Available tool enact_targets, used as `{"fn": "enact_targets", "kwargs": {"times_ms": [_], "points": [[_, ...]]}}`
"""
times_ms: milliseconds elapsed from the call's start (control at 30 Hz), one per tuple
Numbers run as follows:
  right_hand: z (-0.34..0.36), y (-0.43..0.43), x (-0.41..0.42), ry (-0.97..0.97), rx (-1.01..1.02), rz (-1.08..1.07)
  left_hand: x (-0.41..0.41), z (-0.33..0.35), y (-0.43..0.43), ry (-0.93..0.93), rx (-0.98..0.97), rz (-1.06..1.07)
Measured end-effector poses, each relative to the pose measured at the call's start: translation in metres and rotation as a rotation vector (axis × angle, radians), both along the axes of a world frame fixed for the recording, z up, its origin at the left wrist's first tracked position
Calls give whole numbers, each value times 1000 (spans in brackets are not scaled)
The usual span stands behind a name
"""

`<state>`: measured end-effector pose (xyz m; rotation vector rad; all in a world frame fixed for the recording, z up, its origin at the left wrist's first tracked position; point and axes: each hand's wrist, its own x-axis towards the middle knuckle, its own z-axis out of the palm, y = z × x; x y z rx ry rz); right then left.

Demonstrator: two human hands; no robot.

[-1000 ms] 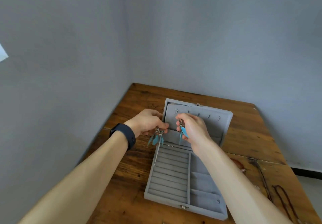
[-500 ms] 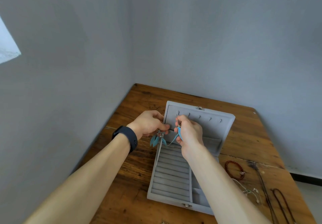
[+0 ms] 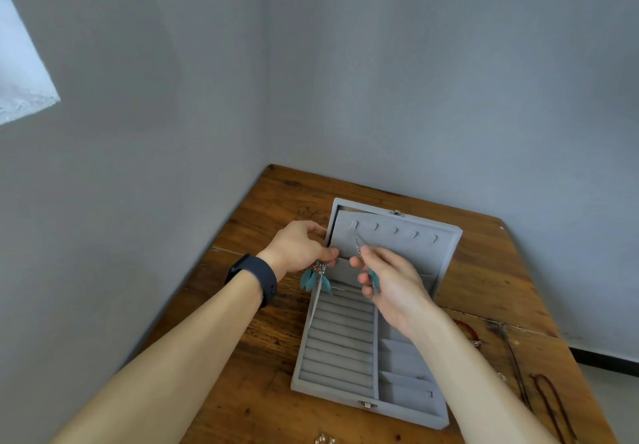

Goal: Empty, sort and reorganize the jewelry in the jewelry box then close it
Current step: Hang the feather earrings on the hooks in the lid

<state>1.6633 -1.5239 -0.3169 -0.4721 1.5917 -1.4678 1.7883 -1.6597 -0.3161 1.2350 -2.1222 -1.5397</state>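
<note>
The grey jewelry box (image 3: 345,350) lies open on the tabletop (image 3: 242,391) with its ring rows and side compartments bare, while cords and a beaded bracelet (image 3: 465,326) wait at about 3 o'clock of it — so emptying looks done and refilling barely begun. My left hand (image 3: 299,248) pinches one teal feather earring (image 3: 315,276) at the lid's left edge, my right hand (image 3: 387,279) pinches its mate (image 3: 373,279), whose chain runs up to the leftmost hook at 12 o'clock — the rest, and closing, remain.

Grey jewelry box (image 3: 349,357); teal earrings (image 3: 313,278); brown table (image 3: 484,270).
</note>
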Motion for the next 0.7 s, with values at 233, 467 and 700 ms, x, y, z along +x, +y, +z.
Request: {"fn": "enact_targets", "kwargs": {"times_ms": [233,467,700], "points": [[-3,10,-25,596,33,39,2,-6,-1,22,7,-8],[-25,15,-38,1330,-101,108,3,-7,-1,48,-2,-16],[-39,6,-30,1579,-120,58,5,-6,3,81,17,-34]]}}
